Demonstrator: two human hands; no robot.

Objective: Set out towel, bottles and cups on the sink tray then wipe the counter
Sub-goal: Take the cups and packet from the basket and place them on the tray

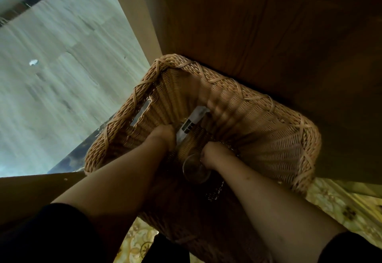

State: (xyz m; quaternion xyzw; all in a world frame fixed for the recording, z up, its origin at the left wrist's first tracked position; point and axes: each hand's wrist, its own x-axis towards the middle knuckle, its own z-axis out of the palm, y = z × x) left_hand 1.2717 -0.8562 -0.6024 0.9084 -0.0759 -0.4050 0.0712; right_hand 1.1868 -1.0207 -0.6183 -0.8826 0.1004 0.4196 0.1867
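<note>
Both hands are down inside a deep wicker basket [268,122]. The right hand [215,155] is closed on a clear glass cup [195,169], fingers wrapped around what looks like its side near the rim, with the cup's mouth tipped toward the camera. The left hand [164,136] is curled near the basket floor beside a pale, flat packet [192,122] with dark print; whether it actually grips the packet or only rests against it cannot be told, since the fingers are hidden.

The step in hand appears to be fetching items from the basket for the sink tray, which is not in view. Nothing can be seen set out yet, so the task looks to be at its start.

To do this well, the person should lift the cup straight up through the middle of the opening, clear of the woven walls and the crossed rim binding, which could catch the glass. Glass is smooth, so a full wrap of the fingers suits better than a pinch at the rim. The left hand would do best to take a definite hold of one thing, or steady the basket by its wall, rather than rummage beside the cup. The light is dim in there, under a dark wooden panel [268,25], so feeling for remaining bottles or a towel should be slow; none can be made out.
</note>
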